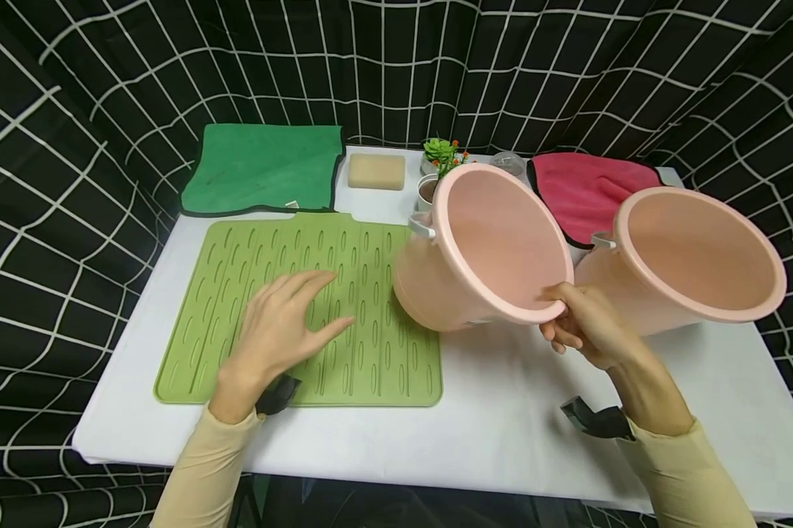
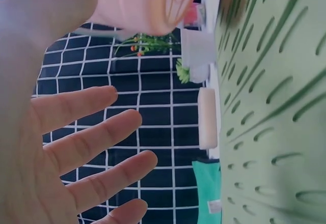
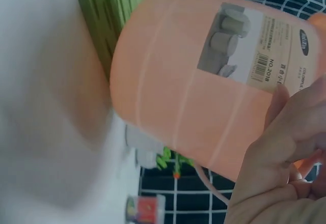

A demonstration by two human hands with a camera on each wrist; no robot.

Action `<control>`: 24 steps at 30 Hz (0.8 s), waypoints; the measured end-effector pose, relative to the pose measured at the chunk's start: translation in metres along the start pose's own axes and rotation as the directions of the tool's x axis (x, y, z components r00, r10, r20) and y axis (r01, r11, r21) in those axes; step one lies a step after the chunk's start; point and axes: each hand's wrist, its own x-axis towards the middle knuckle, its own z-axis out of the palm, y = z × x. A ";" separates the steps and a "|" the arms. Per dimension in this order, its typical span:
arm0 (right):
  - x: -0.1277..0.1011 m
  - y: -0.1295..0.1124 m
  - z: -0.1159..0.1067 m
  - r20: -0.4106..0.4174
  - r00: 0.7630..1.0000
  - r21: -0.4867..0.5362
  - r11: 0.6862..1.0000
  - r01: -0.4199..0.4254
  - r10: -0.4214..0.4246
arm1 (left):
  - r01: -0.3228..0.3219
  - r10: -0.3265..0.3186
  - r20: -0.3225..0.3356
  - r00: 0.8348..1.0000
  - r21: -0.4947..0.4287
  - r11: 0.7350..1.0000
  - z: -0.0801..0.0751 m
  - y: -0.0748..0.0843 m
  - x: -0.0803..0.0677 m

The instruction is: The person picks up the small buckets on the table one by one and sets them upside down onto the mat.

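My right hand (image 1: 577, 323) grips the near rim of a pink plastic bucket (image 1: 482, 246), thumb inside and fingers under the lip. The bucket is tilted toward me and lifted, its base over the right edge of a green ribbed drying mat (image 1: 304, 308). In the right wrist view the bucket (image 3: 204, 81) shows its side with a printed label, my fingers (image 3: 275, 168) against it. My left hand (image 1: 284, 326) hovers flat and spread over the mat, holding nothing. In the left wrist view its fingers (image 2: 81, 147) are straight, with the mat (image 2: 275, 107) on the right.
A second pink bucket (image 1: 693, 257) lies tilted at the right on the white table (image 1: 502, 411). At the back are a green cloth (image 1: 264, 169), a beige sponge (image 1: 377, 171), a small potted plant (image 1: 439, 158) and a red cloth (image 1: 588, 191). Black grid curtains surround the table.
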 end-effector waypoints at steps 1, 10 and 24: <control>0.001 0.001 0.002 0.016 1.000 0.014 1.000 -0.006 0.006 | 0.007 -0.007 0.008 1.000 -0.009 1.000 0.000 0.001 0.001; 0.014 0.009 0.019 0.132 0.991 0.195 0.979 -0.056 0.030 | 0.128 -0.111 0.094 0.989 -0.204 0.971 0.003 0.005 0.006; 0.032 0.020 0.042 0.327 0.944 0.381 0.921 -0.080 -0.053 | 0.141 -0.109 0.090 0.990 -0.700 0.700 0.012 0.007 0.013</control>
